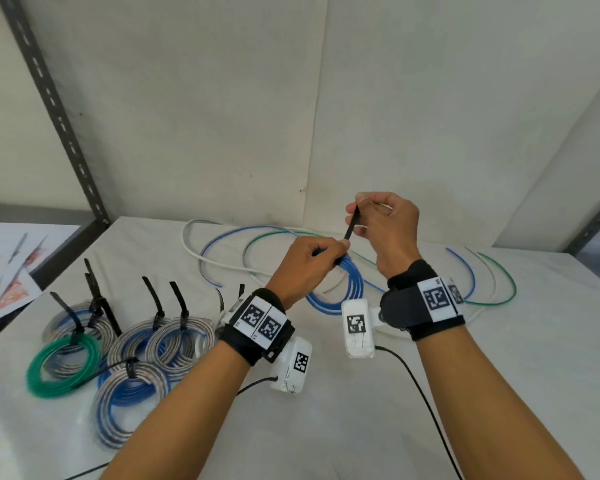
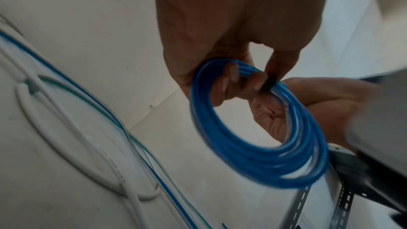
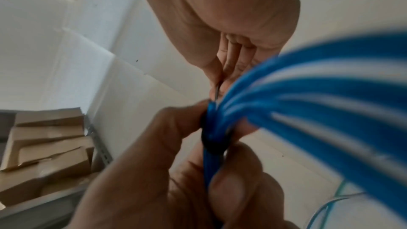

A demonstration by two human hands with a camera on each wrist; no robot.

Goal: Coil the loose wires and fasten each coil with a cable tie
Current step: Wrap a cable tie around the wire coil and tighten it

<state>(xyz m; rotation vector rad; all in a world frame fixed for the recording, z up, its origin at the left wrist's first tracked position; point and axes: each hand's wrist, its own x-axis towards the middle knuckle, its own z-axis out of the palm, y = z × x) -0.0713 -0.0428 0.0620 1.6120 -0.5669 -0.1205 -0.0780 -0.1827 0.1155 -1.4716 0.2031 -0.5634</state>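
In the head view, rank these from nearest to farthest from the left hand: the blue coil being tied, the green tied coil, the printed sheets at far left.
1. blue coil: gripped in the left hand itself, centre of the table.
2. green tied coil: on the table, left of the forearm.
3. printed sheets: at the far left edge, beyond the tied coils.

Bare table (image 1: 343, 427) nearside; tied coils (image 1: 125, 344) left, loose wires (image 1: 222, 251) behind.

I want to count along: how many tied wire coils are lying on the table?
5: the green coil front left, one behind it, two side by side, one nearest. Another may hide behind the left wrist.
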